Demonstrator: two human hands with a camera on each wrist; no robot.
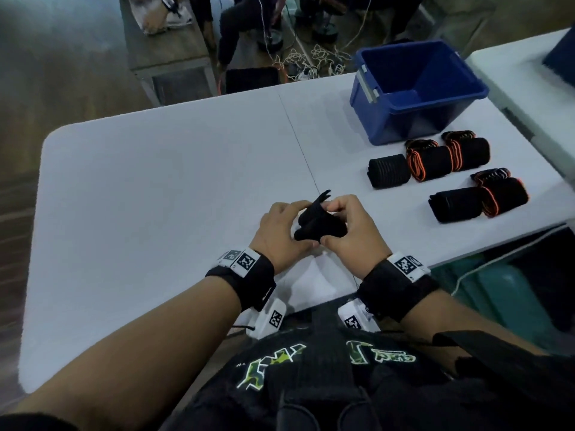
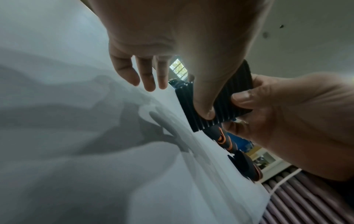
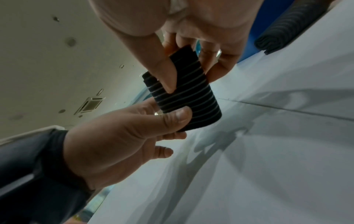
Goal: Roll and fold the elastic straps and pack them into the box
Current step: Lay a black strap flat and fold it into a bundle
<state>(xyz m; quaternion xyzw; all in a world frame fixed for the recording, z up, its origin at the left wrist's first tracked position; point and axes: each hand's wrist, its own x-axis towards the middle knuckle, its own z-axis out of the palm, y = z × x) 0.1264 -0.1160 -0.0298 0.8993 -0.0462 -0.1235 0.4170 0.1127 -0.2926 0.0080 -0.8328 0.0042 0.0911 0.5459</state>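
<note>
A black ribbed elastic strap (image 1: 320, 222), folded into a short bundle, is held above the white table (image 1: 155, 181) between both hands. My left hand (image 1: 281, 231) pinches it with the thumb on top (image 2: 203, 97), the other fingers (image 2: 147, 75) hanging straight. My right hand (image 1: 351, 225) pinches the same strap (image 3: 184, 94) between thumb and fingers. A loose strap end sticks up at the far side. The blue box (image 1: 417, 88) stands at the back right; its inside looks empty. Several rolled straps, black (image 1: 389, 171) and orange-edged (image 1: 432, 163), lie in front of it.
Two more rolled straps (image 1: 479, 200) lie near the table's right front edge. A second white table (image 1: 522, 66) adjoins on the right. Beyond the far edge are cables on the floor (image 1: 311, 60) and a seated person's legs (image 1: 236, 29).
</note>
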